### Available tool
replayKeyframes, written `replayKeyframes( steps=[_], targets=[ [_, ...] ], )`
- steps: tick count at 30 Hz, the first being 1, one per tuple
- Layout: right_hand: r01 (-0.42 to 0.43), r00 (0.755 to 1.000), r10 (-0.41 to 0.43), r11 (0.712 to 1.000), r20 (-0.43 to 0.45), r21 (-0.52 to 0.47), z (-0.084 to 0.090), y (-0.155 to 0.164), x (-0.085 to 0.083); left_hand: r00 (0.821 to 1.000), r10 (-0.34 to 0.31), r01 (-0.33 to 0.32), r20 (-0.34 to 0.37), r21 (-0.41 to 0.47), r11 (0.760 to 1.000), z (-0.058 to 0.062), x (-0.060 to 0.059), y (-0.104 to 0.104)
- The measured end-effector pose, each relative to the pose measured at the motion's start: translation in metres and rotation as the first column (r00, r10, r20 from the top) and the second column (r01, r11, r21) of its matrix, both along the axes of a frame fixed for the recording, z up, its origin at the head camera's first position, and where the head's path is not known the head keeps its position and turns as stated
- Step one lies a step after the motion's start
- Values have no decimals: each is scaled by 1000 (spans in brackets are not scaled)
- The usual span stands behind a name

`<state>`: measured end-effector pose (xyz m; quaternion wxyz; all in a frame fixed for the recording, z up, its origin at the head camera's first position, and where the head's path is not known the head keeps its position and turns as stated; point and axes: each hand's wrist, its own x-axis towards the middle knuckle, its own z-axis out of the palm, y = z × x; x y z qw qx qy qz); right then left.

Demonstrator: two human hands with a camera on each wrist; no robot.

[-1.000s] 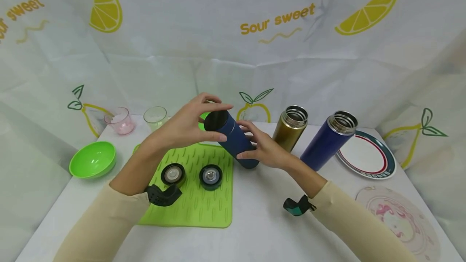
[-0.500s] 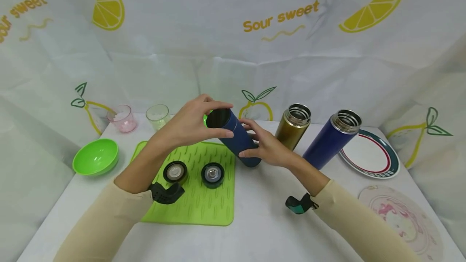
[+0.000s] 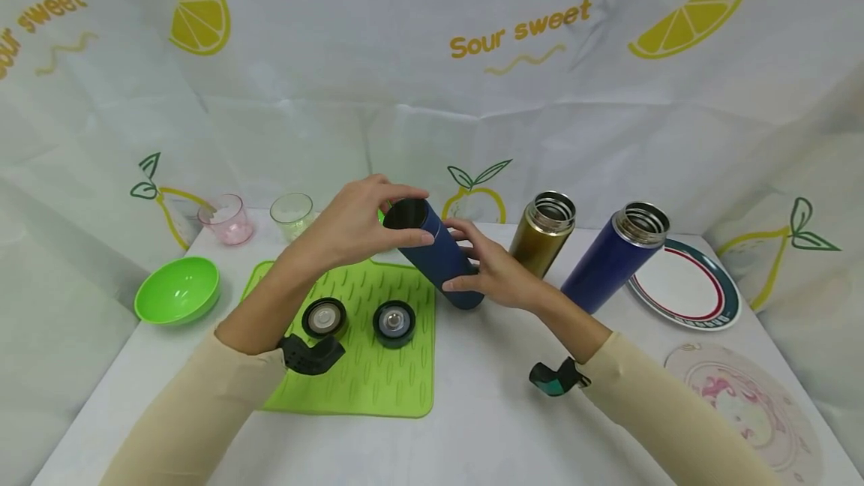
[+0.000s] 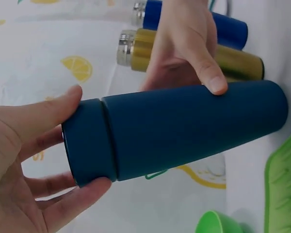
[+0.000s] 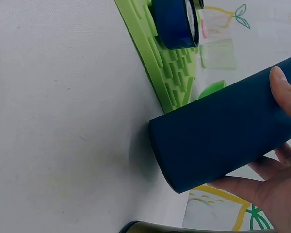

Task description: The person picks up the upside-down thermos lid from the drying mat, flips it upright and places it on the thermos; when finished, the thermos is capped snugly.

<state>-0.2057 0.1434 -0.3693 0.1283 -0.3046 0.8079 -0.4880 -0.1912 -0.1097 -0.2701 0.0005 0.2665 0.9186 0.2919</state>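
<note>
A dark blue insulated bottle leans to the left between my hands. My left hand grips its top section, thumb on one side and fingers on the other. A thin groove separates that section from the body in the left wrist view. My right hand holds the lower body. In the right wrist view the bottle's base is close to the white table; whether it touches I cannot tell. Two round lids, one left and one right, lie underside up on the green mat.
To the right stand a gold bottle and a brighter blue bottle, both uncapped. Beyond them are a dark-rimmed plate and a pink-patterned plate. A green bowl, a pink glass and a greenish glass are at left.
My left thumb has moved slightly up and around the bottle's top, a small turn of that hand. My right hand and the bottle body have barely moved.
</note>
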Motion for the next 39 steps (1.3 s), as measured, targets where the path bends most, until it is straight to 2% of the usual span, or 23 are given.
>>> replayKeyframes(
  steps=[4,10,14,17,22,28,33,39],
  targets=[
    [10,1000,-10,1000,-9,5,0,-2,-1,994,-105,105,-3,54,993,4,-2,-4],
    [24,999,-23,999,-35,27,-1,-3,1,961,-275,271,12,136,953,1,-7,-15],
    [14,999,-13,1000,-48,22,-1,-3,2,933,-358,344,34,204,917,-3,-11,-20],
    [11,999,-10,1000,-47,20,-1,-4,1,922,-383,364,49,227,903,-4,-13,-22],
    [25,999,-24,999,-34,24,-1,-3,3,923,-380,358,55,232,904,-4,-12,-20],
    [68,998,-68,998,-15,17,-4,0,6,943,-331,319,17,222,921,-6,-7,-15],
    [94,996,-94,994,-6,-58,-10,1,8,965,-260,238,35,301,923,-8,-5,-18],
    [174,985,-173,978,20,-118,-18,1,11,986,-152,116,67,380,918,-18,1,-44]
  ],
)
